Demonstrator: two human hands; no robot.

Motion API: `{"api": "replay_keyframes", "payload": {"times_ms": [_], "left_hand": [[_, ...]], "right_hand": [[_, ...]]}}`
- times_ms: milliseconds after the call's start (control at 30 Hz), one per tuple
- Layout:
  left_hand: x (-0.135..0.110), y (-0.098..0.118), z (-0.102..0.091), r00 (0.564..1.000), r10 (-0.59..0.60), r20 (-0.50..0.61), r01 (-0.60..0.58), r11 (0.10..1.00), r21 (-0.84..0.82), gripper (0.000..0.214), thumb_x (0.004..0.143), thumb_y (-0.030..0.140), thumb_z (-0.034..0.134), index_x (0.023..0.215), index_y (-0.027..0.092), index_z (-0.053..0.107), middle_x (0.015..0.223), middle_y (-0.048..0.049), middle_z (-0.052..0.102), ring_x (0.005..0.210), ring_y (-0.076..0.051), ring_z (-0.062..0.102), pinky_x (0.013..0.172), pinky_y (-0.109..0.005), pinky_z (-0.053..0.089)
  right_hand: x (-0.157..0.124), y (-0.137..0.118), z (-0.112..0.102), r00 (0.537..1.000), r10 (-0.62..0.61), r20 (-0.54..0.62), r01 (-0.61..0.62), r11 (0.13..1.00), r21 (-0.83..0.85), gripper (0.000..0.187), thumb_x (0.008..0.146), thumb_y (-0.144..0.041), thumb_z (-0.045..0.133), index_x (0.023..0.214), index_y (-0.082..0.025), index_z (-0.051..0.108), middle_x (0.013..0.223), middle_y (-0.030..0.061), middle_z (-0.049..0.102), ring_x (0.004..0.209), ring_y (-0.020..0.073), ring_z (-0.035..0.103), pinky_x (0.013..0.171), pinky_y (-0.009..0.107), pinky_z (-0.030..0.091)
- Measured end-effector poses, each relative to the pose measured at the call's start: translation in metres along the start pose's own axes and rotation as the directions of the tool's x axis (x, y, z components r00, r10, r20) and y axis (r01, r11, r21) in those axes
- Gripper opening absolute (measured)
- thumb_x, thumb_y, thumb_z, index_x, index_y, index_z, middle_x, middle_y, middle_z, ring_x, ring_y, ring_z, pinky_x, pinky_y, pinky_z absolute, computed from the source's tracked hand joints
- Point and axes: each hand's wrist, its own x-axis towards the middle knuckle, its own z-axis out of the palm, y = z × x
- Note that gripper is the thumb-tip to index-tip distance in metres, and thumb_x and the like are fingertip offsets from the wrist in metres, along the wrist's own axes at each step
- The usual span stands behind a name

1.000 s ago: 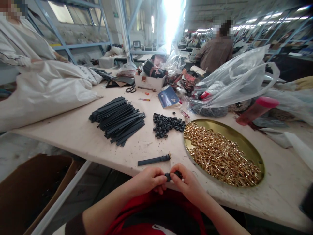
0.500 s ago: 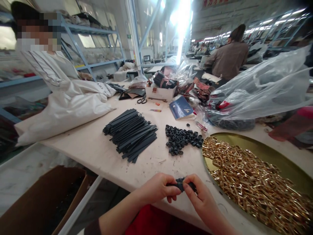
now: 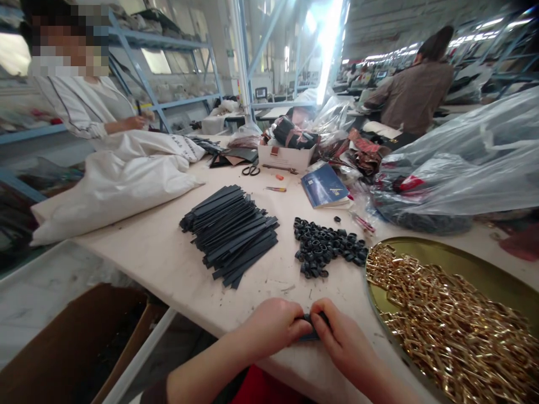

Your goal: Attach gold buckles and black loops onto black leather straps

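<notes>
- Blue metal shelves (image 3: 164, 104) and bright strip lighting fill the top of the frame, above a pale worktable (image 3: 143, 247) that runs across the middle.
- At the upper left, a person in a white jacket (image 3: 71, 101) stands behind a white sack (image 3: 126, 179); at the upper right, another in a brown top (image 3: 415, 92) is turned away.
- Judging by the piles, much material is left: dark strips (image 3: 231, 233) lie stacked at the centre, small black loops (image 3: 324, 244) are heaped just right of them, and gold buckles (image 3: 450, 308) cover much of a round tray (image 3: 471, 255) at the lower right.
- One dark strap (image 3: 310, 335) is being worked on at the lower centre, near the table's front edge; how complete it is cannot be told, since fingers cover most of it.
- Left hand (image 3: 280, 325): thumb and fingers are closed in a pinch on the strap.
- Right hand (image 3: 339, 331): its fingers curl closed over the same strap, fingertips close beside the left thumb.
- Whether either hand also hides a loop or buckle cannot be seen.
</notes>
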Motion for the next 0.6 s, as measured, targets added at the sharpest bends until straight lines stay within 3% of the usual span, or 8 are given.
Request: {"api": "replay_keyframes", "payload": {"times_ms": [100, 133, 167, 267, 333, 433, 600], "left_hand": [[0.017, -0.019, -0.019, 0.998, -0.008, -0.058, 0.020, 0.980, 0.198, 0.034, 0.080, 0.047, 0.046, 0.070, 0.019, 0.063, 0.067, -0.0026, 0.063, 0.065, -0.016, 0.057, 0.055, -0.023, 0.035], [0.024, -0.028, -0.028, 0.987, -0.062, -0.150, 0.100, 0.962, 0.255, 0.033, 0.080, 0.048, 0.047, 0.075, 0.019, 0.063, 0.074, -0.0038, 0.063, 0.071, -0.017, 0.057, 0.060, -0.024, 0.037], [0.029, -0.038, -0.038, 0.949, -0.142, -0.282, 0.225, 0.930, 0.291, 0.031, 0.080, 0.046, 0.048, 0.079, 0.019, 0.062, 0.080, -0.0047, 0.063, 0.077, -0.018, 0.057, 0.066, -0.024, 0.039], [0.042, -0.064, -0.057, 0.881, -0.202, -0.427, 0.351, 0.886, 0.305, 0.019, 0.083, 0.026, 0.046, 0.088, 0.012, 0.057, 0.093, -0.0131, 0.058, 0.089, -0.023, 0.055, 0.076, -0.031, 0.038], [0.045, -0.072, -0.059, 0.865, -0.195, -0.461, 0.359, 0.884, 0.299, 0.015, 0.082, 0.018, 0.044, 0.087, 0.010, 0.056, 0.093, -0.0157, 0.056, 0.092, -0.026, 0.053, 0.078, -0.035, 0.037], [0.042, -0.065, -0.052, 0.858, -0.167, -0.485, 0.325, 0.909, 0.261, 0.015, 0.081, 0.015, 0.041, 0.083, 0.010, 0.055, 0.090, -0.0151, 0.055, 0.091, -0.027, 0.052, 0.079, -0.037, 0.037], [0.024, -0.014, -0.036, 0.887, -0.092, -0.453, 0.165, 0.978, 0.125, 0.016, 0.081, 0.021, 0.040, 0.089, 0.015, 0.053, 0.086, -0.0057, 0.057, 0.080, -0.017, 0.053, 0.070, -0.027, 0.040]], "right_hand": [[0.009, 0.014, 0.003, 0.997, -0.057, -0.043, 0.048, 0.983, -0.179, 0.018, 0.086, -0.027, 0.038, 0.075, -0.020, 0.050, 0.073, 0.0032, 0.058, 0.072, 0.0189, 0.052, 0.066, 0.031, 0.037], [0.009, 0.019, 0.005, 0.995, -0.080, -0.062, 0.064, 0.972, -0.226, 0.018, 0.086, -0.025, 0.040, 0.074, -0.020, 0.052, 0.075, 0.0038, 0.059, 0.074, 0.0192, 0.052, 0.068, 0.032, 0.036], [0.009, 0.024, 0.006, 0.992, -0.101, -0.078, 0.078, 0.963, -0.257, 0.017, 0.085, -0.024, 0.041, 0.074, -0.020, 0.053, 0.077, 0.0043, 0.059, 0.076, 0.0191, 0.052, 0.069, 0.032, 0.036], [0.001, 0.031, 0.005, 0.985, -0.139, -0.101, 0.106, 0.954, -0.281, 0.017, 0.084, -0.022, 0.042, 0.074, -0.019, 0.056, 0.081, 0.0048, 0.059, 0.077, 0.0184, 0.052, 0.071, 0.032, 0.037], [-0.005, 0.032, -0.001, 0.986, -0.132, -0.101, 0.105, 0.965, -0.240, 0.019, 0.085, -0.024, 0.041, 0.076, -0.019, 0.057, 0.081, 0.0045, 0.059, 0.078, 0.0181, 0.052, 0.072, 0.031, 0.038], [-0.003, 0.033, -0.018, 0.985, -0.071, -0.154, 0.044, 0.984, -0.174, 0.021, 0.087, -0.026, 0.038, 0.088, -0.018, 0.057, 0.089, 0.0053, 0.059, 0.084, 0.0175, 0.054, 0.074, 0.030, 0.040], [0.034, 0.041, -0.040, 0.972, 0.019, -0.234, -0.092, 0.948, -0.304, 0.018, 0.082, -0.019, 0.045, 0.093, -0.017, 0.058, 0.096, 0.0075, 0.057, 0.085, 0.0176, 0.054, 0.076, 0.028, 0.039]]}}
